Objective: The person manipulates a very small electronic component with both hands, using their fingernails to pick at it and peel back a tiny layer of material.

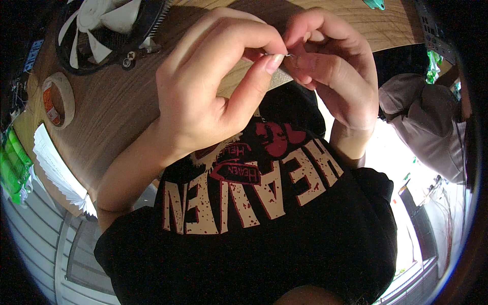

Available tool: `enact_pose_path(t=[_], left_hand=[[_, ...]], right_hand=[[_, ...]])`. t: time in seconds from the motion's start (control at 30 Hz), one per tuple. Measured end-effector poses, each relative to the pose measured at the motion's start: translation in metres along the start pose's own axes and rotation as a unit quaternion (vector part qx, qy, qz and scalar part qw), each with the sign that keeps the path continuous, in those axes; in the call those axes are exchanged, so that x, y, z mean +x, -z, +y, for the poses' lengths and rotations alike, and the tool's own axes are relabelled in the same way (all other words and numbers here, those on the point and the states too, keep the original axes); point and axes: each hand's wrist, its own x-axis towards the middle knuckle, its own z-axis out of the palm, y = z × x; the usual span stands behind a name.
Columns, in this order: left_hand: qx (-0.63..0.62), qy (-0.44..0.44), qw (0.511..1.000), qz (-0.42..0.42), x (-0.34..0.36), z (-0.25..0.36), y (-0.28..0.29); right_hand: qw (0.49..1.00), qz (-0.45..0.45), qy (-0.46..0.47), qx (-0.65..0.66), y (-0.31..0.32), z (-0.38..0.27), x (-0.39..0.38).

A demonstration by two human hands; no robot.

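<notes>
My left hand [216,76] is raised in front of my chest, its thumb and index finger pinched together at the tips. Facing it, my right hand [338,71] pinches too, with its other fingers curled in. Between the two sets of fingertips a tiny, thin, wire-like piece [288,54] shows, with a metallic glint. Most of it is hidden by the fingers, so its exact kind cannot be made out. The fingertips of both hands nearly meet around it. Both hands are held above the near edge of a wooden table [122,101].
A cooling fan [99,20] with white blades and a black frame lies at the far left of the table. Left of my forearm are a roll of tape [60,100] and a stack of white paper [58,160]. A brown padded seat [424,122] stands at the right.
</notes>
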Motion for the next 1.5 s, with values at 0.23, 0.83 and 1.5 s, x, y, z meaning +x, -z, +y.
enact_pose_path(t=[0.23, 0.83, 1.5], left_hand=[[-0.006, 0.027, 1.000, 0.005, -0.002, 0.000, 0.000], [0.011, 0.043, 0.996, -0.073, 0.003, -0.002, 0.003], [-0.055, 0.018, 0.998, -0.018, -0.003, -0.005, 0.003]], right_hand=[[0.988, -0.079, 0.117, -0.057, 0.006, 0.011, 0.010], [0.990, 0.000, 0.036, -0.139, -0.004, -0.003, -0.005], [0.981, -0.033, 0.130, -0.137, 0.003, 0.010, 0.005]])
